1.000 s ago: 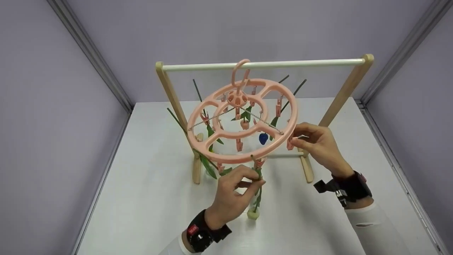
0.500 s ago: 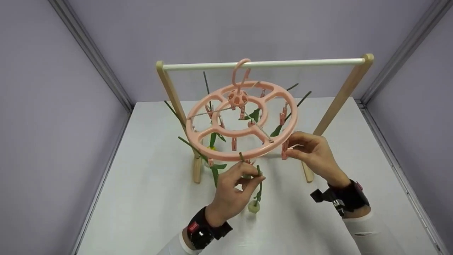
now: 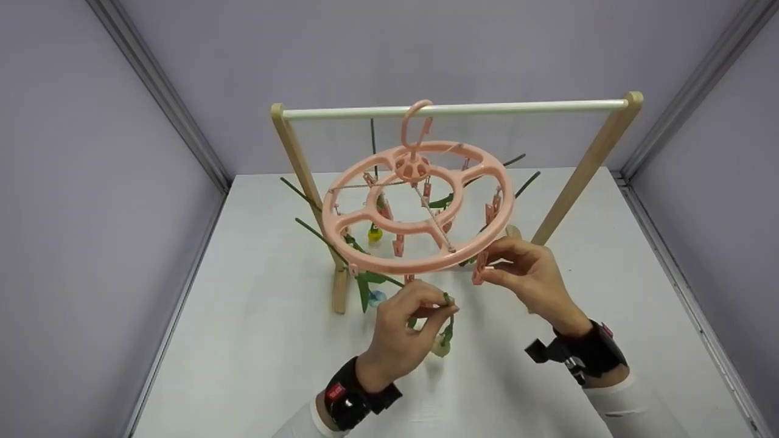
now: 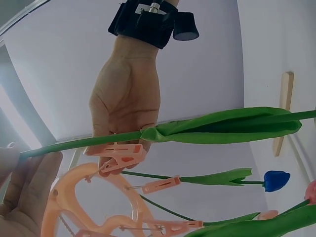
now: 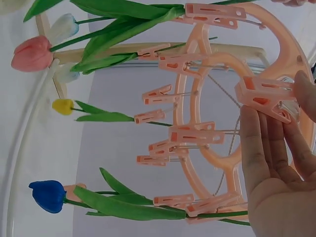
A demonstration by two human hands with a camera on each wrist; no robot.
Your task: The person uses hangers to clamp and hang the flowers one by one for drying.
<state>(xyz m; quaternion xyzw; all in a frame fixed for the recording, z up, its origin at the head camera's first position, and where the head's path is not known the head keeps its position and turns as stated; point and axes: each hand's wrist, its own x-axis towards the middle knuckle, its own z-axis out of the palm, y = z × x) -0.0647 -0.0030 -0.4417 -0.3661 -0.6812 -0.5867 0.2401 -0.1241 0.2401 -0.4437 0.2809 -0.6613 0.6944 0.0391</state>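
A round pink clip hanger (image 3: 414,266) hangs by its hook from a white rod. My left hand (image 3: 405,331) pinches the green stem of an artificial tulip below the hanger's front rim; its pale flower head (image 3: 441,347) points down. On the front right, my right hand (image 3: 529,280) pinches a pink clip (image 3: 480,267) attached to the hanger. In the right wrist view, thumb and fingers sit on opposite sides of this clip (image 5: 266,96). The left wrist view has the tulip's stem (image 4: 94,141) crossing right in front of the clip (image 4: 123,155).
Other clips carry head-down tulips: a blue one (image 5: 48,196), a yellow one (image 5: 62,106) and a pink one (image 5: 32,53). Their stems stick out around the hanger. The rod (image 3: 517,109) rests on wooden posts (image 3: 584,167) over a white table (image 3: 243,340).
The hanger has turned, its front side swinging left. My right hand has moved left and toward me with the clip. The left hand barely shifts, and the tulip's head has risen slightly.
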